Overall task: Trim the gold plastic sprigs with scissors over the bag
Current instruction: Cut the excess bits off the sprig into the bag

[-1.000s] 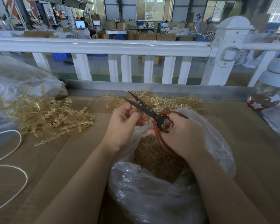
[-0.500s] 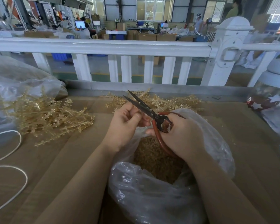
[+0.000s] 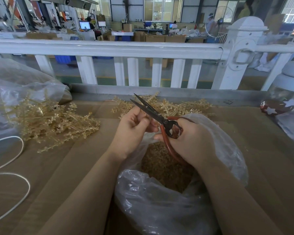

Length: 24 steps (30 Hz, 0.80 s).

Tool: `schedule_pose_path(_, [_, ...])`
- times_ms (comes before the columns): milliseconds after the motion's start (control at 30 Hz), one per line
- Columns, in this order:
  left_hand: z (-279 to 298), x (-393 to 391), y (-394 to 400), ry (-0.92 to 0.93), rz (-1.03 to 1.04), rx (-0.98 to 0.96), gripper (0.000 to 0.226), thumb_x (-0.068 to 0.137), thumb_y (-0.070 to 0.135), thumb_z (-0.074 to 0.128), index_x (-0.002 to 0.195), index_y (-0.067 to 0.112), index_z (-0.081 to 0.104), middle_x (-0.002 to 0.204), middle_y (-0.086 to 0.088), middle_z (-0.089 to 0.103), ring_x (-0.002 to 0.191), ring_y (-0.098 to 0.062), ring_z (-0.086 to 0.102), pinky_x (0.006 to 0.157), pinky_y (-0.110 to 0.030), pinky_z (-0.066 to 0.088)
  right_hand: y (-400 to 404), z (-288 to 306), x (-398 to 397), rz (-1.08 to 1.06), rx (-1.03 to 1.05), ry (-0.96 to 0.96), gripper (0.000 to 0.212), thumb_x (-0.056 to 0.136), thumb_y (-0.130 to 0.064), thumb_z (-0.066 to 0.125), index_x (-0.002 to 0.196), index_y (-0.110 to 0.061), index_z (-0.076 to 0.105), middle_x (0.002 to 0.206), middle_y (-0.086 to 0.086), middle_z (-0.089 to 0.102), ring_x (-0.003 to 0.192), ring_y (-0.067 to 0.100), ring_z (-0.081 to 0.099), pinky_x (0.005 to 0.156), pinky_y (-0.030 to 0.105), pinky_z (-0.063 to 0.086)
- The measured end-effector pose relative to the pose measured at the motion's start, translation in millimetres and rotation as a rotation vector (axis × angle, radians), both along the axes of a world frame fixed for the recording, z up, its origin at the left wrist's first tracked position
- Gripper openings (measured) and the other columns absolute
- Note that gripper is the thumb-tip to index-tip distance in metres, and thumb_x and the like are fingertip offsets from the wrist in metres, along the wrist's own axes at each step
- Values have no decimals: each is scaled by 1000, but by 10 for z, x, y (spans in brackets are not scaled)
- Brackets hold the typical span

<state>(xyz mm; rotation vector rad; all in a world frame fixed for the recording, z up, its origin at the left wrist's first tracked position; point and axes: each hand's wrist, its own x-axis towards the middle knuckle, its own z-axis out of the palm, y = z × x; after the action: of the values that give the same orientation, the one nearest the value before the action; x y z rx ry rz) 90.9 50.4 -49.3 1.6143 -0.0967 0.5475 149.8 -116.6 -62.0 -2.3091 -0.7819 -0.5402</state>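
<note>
scissors (image 3: 153, 112) beside left hand (image 3: 132, 131) fingers (image 3: 147, 123)

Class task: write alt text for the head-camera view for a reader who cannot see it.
Right hand grips red-handled black scissors, blades slightly apart, while the left hand pinches something small beside them, above a clear plastic bag of gold trimmings. Gold plastic sprigs lie heaped on the brown table.

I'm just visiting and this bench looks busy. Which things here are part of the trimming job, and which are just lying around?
In the job:
scissors, held in the right hand
left hand, fingers curled at the blades
bag of gold trimmings
sprig piles

Lying about:
white cord
jar with stars
bag at far left
white railing
</note>
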Motion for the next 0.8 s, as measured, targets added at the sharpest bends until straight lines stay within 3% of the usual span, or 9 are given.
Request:
schedule_pose_path(100, [3,0,-2,-4,-3,-1,15,99,-8,44,105,-8,58,89,-21,67,73,-22,65,75,-32,59,-3,-9,10,4,-4,-15,70,69,-92,46,88,-29,68,73,-15,64,66,2,59,65,28,55])
schedule_pose_path(233, [-11,24,11,2,10,-28,14,100,-6,44,107,-8,57,89,-26,65,72,-22,65,74,-29,58,-3,-35,14,4,14,-64,47,79,-72,68,89,-26,70,75,-14,66,68,5,61,66,30,56])
schedule_pose_path(367, [-38,35,59,18,61,-120,13,102,5,48,100,1,60,79,-11,67,70,-18,65,72,-27,56,8,2,-38,-1,98,-48,59,74,-81,59,87,-24,70,74,-15,65,65,4,60,63,25,53])
schedule_pose_path(533, [-21,28,86,-10,9,-199,15,103,4,47,97,6,60,76,-8,67,68,-18,64,74,-31,56,15,60,-56,-8,287,219,48,70,-78,63,79,-31,70,63,-17,65,64,3,64,57,16,49])
schedule_pose_path(667, [-12,14,45,-4,-21,-185,15,103,6,47,96,7,60,79,-10,68,70,-18,64,73,-28,55,13,69,-15,41,443,404,24,79,-52,77,77,-29,70,67,-17,70,62,1,67,52,14,51])
schedule_pose_path(800, [-14,5,34,-2,-67,-176,13,102,5,48,98,5,60,79,-11,68,70,-19,66,72,-28,56,35,85,1,104,523,469,13,82,-33,80,76,-27,70,69,-14,73,64,4,70,53,12,51])
